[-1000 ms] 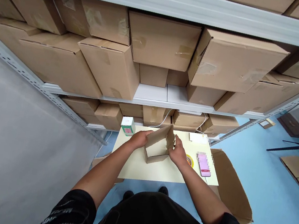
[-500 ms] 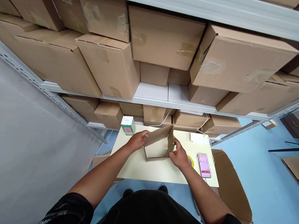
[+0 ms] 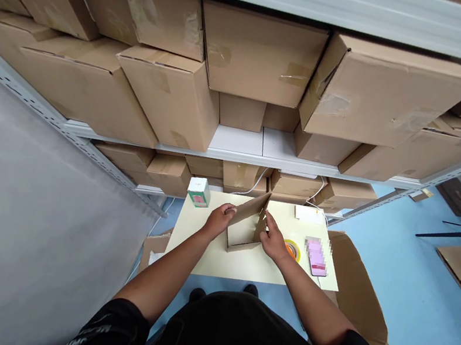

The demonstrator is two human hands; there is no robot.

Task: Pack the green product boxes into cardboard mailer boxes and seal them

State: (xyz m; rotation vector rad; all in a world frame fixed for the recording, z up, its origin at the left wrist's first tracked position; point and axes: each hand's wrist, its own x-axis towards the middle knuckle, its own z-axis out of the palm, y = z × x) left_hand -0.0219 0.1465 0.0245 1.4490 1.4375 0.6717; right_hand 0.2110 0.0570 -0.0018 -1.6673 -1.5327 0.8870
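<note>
Folding was under way in the head view: a small cardboard box (image 3: 246, 229), still open on top, was held between both hands near the middle of the worktop (image 3: 215, 256), slightly toward its far edge. The left hand (image 3: 219, 219) was clamped on the box's left wall, fingers curled over its upper edge. The right hand (image 3: 273, 239) was closed on the right wall, fingers pressed against the upright flap. Compared with the pictures of a second and half a second before, little was changed: the box was kept at the same spot, the raised far flap was tipped a little more upright, and the right hand was shifted slightly up along the side. The walls were judged to be nearly squared, with the top flaps not yet brought down.

Just right of the right hand, a roll of yellow tape (image 3: 292, 249) was lain flat, and beside it a pink phone (image 3: 316, 258) near the right edge. A small white-and-green carton (image 3: 199, 192) was stood at the far left corner, a white card (image 3: 307, 213) toward the far right corner. Stacked cartons were kept on the shelf (image 3: 238, 151) beyond.
</note>
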